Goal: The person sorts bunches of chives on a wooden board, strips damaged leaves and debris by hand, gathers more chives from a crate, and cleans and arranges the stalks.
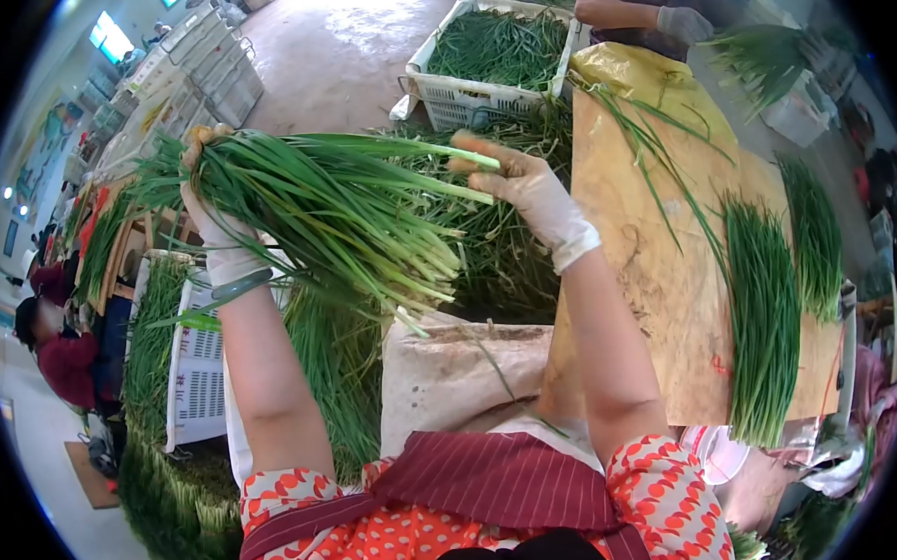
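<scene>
While our white-gloved left hand [203,203] grasps one bunch of long green stalks [335,195] left of centre, our white-gloved right hand [526,184] pinches pale stalk ends [475,160] mid-frame. We count two green leafy bundles [762,316] on the tan wooden tabletop [655,301] at right, one white plastic crate [486,108] at upper centre.

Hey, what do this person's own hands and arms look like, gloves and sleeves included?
The left hand and right hand wear thin-looking whitish gloves reaching the wrists. A smooth, rounded grey-green bangle circles the left wrist at the cuff; none shows on the right. Both forearms are bare below short cream fabric sleeves with a rounded red-orange print.
</scene>
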Available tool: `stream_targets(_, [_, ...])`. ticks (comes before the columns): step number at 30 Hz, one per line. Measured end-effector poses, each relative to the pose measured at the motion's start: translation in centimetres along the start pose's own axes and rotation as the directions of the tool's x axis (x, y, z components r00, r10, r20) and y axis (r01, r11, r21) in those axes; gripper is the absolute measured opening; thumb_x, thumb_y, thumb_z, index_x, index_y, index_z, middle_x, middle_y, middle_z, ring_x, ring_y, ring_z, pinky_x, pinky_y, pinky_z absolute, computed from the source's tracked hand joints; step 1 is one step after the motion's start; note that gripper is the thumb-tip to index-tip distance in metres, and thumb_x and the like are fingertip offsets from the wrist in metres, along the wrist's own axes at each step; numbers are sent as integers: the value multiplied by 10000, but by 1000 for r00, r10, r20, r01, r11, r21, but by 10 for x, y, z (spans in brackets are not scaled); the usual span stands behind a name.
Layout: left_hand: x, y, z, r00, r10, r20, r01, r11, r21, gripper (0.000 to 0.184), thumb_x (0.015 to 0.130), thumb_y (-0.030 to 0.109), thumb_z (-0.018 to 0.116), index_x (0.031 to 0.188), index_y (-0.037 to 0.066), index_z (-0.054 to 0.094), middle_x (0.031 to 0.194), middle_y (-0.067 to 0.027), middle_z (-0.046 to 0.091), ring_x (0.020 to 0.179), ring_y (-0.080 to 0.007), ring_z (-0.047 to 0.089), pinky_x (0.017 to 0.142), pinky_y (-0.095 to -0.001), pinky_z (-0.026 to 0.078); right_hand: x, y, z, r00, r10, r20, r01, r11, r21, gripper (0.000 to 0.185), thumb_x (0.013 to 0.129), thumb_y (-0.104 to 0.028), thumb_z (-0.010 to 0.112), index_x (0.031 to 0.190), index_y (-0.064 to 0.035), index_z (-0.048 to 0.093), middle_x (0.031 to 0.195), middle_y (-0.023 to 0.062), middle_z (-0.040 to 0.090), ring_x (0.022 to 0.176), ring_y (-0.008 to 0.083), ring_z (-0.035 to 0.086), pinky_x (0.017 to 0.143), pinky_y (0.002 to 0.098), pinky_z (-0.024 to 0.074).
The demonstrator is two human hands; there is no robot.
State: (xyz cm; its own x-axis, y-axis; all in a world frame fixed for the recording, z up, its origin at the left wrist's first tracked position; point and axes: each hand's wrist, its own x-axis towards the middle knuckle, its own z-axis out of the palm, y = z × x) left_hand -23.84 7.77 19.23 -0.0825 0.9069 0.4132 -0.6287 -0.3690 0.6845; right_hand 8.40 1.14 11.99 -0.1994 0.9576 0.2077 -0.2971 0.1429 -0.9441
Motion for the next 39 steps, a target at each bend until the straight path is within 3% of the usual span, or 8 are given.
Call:
stream_targets(9, [11,13,-34,999,-6,44,8,999,-41,214,875,267,520,979,91,585,958,-51,616,877,-185,592,804,-317,487,-21,-4,-31,949,-10,-315,62,986,155,265,882,-239,601,1018,-21,667,888,47,689,688,107,594,686,248,482])
stream_targets(17, [9,-13,0,998,4,-59,-6,999,-48,271,887,292,496,1022,75,586,1026,-80,619,936,-213,594,848,-351,489,-4,-14,71,823,-566,45,286,344,-894,403,733,-411,695,1018,-127,683,883,129,661,839,273,617,767,371,453])
stream_targets(20, [13,-17,0,996,-7,-94,5,1000,-19,336,901,329,471,1074,63,579,1048,-98,612,981,-237,582,878,-367,484,12,6,76,947,-234,-220,133,910,-393,286,802,-262,682,996,-51,682,869,103,679,734,188,621,694,307,480])
stream_targets(24, [10,-19,9,995,22,-94,-22,1000,-2,334,896,330,475,1075,65,574,1065,-95,606,985,-234,578,869,-369,488,8,-9,65,967,134,-219,-111,988,111,257,869,-165,626,978,67,643,892,74,683,774,93,582,719,228,476])
stream_targets(28, [11,-19,9,998,-28,-54,29,999,15,296,881,301,493,1044,69,578,1052,-88,609,963,-225,583,859,-363,491,-13,-7,51,857,-264,-442,27,880,-474,186,812,-193,675,917,-43,708,873,86,683,762,144,608,728,252,480])
stream_targets(31, [17,-19,1,994,-79,-74,80,997,4,324,864,292,499,1072,64,597,1073,-89,622,1012,-237,580,886,-380,491,-30,-9,37,920,-354,-167,249,858,-449,304,750,-207,717,1032,-99,680,1040,106,648,933,205,591,834,312,453])
stream_targets(33, [12,-25,6,995,-82,-48,81,996,-26,310,860,275,509,1067,64,602,1062,-85,627,1017,-231,578,894,-375,487,-33,-11,42,886,-439,148,304,311,-901,491,690,-215,742,1162,-179,612,1226,107,557,1093,261,517,938,400,379])
stream_targets(39, [13,-34,28,997,-72,35,76,990,-117,272,852,234,533,1057,77,618,1089,-76,624,1050,-210,564,942,-371,456,-13,18,43,846,-533,11,193,287,-938,395,691,-205,730,1077,-183,652,1223,87,560,1099,255,517,991,424,287])
